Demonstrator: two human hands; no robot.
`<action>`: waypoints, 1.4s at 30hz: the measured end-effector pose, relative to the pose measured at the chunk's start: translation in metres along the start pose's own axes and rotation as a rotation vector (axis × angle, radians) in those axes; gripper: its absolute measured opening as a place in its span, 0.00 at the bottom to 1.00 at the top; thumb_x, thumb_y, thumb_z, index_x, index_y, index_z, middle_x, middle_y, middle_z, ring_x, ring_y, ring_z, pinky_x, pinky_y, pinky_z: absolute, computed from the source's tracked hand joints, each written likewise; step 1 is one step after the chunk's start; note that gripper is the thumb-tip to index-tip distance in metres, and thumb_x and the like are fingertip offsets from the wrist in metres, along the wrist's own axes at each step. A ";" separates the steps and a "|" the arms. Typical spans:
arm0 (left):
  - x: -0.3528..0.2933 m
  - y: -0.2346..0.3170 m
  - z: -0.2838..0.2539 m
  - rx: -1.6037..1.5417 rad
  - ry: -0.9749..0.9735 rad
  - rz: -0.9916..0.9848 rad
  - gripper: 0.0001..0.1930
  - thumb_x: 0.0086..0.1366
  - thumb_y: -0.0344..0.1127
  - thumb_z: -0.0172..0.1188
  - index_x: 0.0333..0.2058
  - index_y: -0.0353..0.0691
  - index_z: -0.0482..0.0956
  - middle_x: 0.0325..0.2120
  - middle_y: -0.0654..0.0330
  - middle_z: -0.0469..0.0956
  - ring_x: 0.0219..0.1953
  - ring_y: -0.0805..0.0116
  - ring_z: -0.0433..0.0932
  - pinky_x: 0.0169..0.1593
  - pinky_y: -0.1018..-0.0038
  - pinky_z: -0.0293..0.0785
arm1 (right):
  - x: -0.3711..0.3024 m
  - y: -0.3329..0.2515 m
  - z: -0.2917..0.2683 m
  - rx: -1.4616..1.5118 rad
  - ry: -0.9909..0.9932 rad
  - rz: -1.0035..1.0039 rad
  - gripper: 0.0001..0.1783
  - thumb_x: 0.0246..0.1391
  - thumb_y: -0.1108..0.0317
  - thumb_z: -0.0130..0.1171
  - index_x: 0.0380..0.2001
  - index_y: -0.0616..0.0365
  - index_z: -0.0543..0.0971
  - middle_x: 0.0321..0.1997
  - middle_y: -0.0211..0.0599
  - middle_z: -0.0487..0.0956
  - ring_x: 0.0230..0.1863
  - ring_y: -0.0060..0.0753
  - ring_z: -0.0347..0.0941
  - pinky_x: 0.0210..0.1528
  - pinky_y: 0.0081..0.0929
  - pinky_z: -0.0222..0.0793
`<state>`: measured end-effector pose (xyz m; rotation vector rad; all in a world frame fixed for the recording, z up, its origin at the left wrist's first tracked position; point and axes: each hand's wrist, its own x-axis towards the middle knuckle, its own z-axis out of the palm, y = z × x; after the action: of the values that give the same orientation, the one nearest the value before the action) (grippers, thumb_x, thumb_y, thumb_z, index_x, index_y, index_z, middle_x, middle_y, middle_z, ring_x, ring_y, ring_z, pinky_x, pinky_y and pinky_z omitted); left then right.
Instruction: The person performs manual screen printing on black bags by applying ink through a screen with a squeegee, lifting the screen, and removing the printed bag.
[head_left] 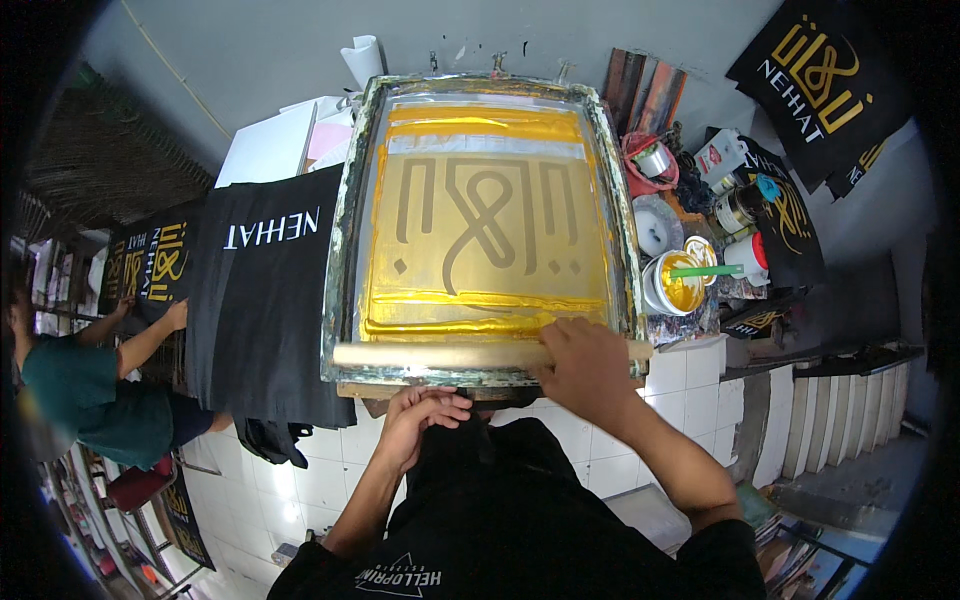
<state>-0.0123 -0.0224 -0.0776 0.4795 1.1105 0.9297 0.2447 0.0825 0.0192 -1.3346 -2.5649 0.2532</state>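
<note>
A metal-framed printing screen (345, 215) lies flat on the table, its mesh covered with gold ink around a large grey stencil design. A long wooden squeegee (430, 354) rests across the near edge of the screen. My right hand (583, 362) is closed over the squeegee's right part. My left hand (418, 418) is below the frame's near edge, its fingers curled on black cloth (455, 432) hanging there.
A black shirt with white lettering (262, 300) lies left of the screen. A can of gold ink with a green stick (676, 283), tape rolls and jars crowd the right. Another person (85, 390) handles printed shirts at far left. More printed black shirts (815, 85) lie at the upper right.
</note>
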 end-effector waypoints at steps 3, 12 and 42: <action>-0.002 0.002 -0.002 0.017 -0.043 0.026 0.15 0.68 0.33 0.53 0.48 0.31 0.80 0.41 0.42 0.85 0.39 0.58 0.87 0.45 0.67 0.83 | 0.006 0.003 0.015 -0.118 0.138 -0.103 0.14 0.42 0.63 0.68 0.30 0.55 0.74 0.30 0.36 0.75 0.34 0.42 0.77 0.36 0.40 0.74; -0.001 0.009 0.001 -0.038 0.011 -0.098 0.18 0.65 0.29 0.52 0.51 0.25 0.77 0.43 0.38 0.84 0.43 0.52 0.87 0.46 0.64 0.84 | 0.173 0.102 0.034 -0.100 0.194 -0.072 0.18 0.47 0.57 0.72 0.35 0.58 0.80 0.36 0.44 0.82 0.41 0.51 0.80 0.43 0.48 0.74; 0.229 0.279 -0.006 1.485 0.242 0.862 0.15 0.54 0.39 0.74 0.36 0.35 0.86 0.30 0.49 0.85 0.36 0.49 0.84 0.43 0.57 0.78 | 0.241 0.147 0.021 -0.322 -0.018 0.270 0.40 0.40 0.24 0.67 0.34 0.54 0.87 0.35 0.39 0.86 0.39 0.44 0.85 0.40 0.42 0.80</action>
<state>-0.0952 0.3204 0.0012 2.2247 1.7460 0.7081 0.2196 0.3632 -0.0083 -1.8022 -2.5109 -0.1093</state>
